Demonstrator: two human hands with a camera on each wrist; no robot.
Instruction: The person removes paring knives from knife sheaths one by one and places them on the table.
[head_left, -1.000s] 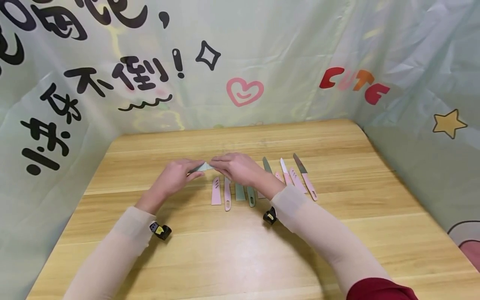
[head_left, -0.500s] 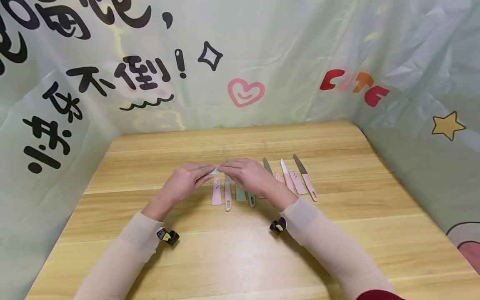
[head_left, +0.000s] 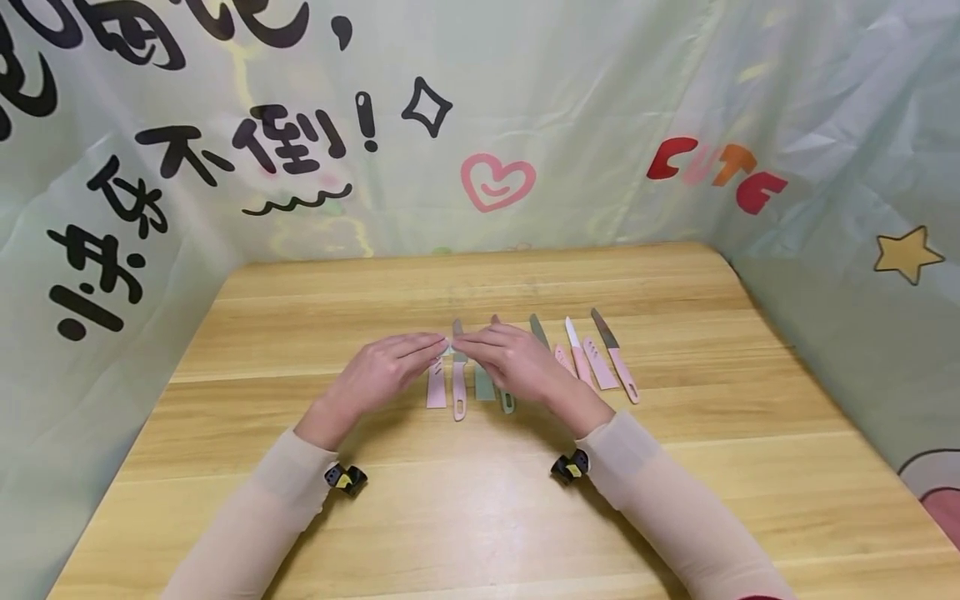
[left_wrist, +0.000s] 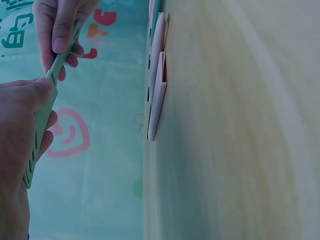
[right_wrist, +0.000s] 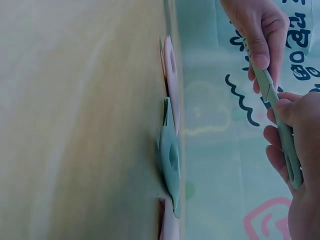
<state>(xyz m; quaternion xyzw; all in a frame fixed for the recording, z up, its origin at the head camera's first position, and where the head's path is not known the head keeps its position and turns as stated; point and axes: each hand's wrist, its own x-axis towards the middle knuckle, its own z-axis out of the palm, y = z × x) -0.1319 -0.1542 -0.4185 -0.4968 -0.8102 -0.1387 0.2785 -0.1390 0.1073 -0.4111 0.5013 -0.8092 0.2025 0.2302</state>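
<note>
My left hand (head_left: 378, 371) grips a green slotted knife sheath (left_wrist: 39, 137), its thumb lying along one face. In my right hand (head_left: 517, 358) is the green handle of a knife (right_wrist: 287, 142), with a long hole near its end. Sheath and handle meet end to end in both wrist views, and no blade shows between them. The pair is held above the table, with the fingertips of both hands close together. From the head, the fingers cover most of it. Beneath the hands lie a pink sheath (head_left: 437, 390) and a pink-handled knife (head_left: 460, 392).
Right of these on the wooden table (head_left: 480, 508) lie a green sheath (head_left: 484, 386) and a green knife handle (head_left: 508, 403), partly under my right hand. Farther right are a white-bladed knife (head_left: 573, 333), a pink sheath (head_left: 600, 365) and a dark-bladed, pink-handled knife (head_left: 618, 358). A printed curtain surrounds the table.
Both hands have shifted right and slightly toward me, the left one more. Their fingertips have come closer together, and less green shows between them. The knives on the table lie as before.
</note>
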